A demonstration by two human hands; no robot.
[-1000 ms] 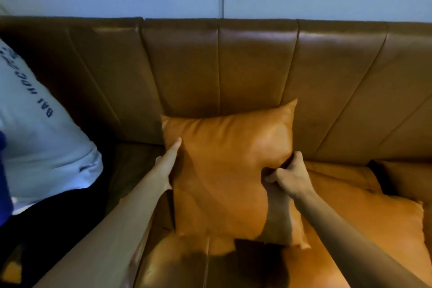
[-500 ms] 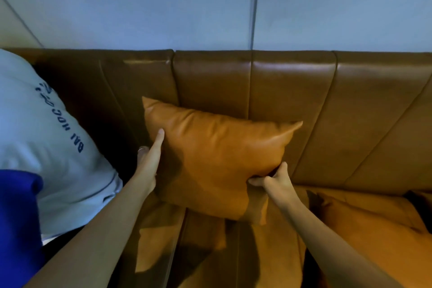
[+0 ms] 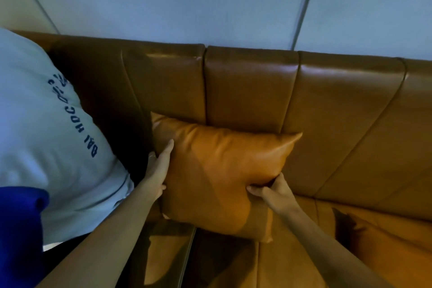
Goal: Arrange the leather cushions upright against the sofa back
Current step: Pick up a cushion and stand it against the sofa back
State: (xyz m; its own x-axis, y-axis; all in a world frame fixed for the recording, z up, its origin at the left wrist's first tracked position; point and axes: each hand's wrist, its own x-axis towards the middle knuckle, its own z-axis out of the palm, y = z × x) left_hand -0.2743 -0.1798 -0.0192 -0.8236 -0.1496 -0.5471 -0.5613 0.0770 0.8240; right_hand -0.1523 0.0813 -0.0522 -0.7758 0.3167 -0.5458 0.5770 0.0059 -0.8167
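An orange leather cushion (image 3: 219, 175) stands nearly upright, its back leaning on the brown sofa back (image 3: 252, 91). My left hand (image 3: 159, 170) grips its left edge, thumb on the front and fingers behind. My right hand (image 3: 273, 192) pinches the cushion's lower right side. A second orange cushion (image 3: 383, 238) lies flat on the seat at the lower right, partly cut off by the frame edge.
A person in a light blue shirt (image 3: 46, 142) with dark lettering sits close on the left, touching the sofa back. Something blue (image 3: 18, 236) fills the lower left corner. The brown seat (image 3: 224, 262) extends below the cushion. A grey wall (image 3: 210, 0) rises behind the sofa.
The cushion has been lifted from the seat and moved left and back until it leans on the sofa back. Both hands kept their hold. The view tilted upward.
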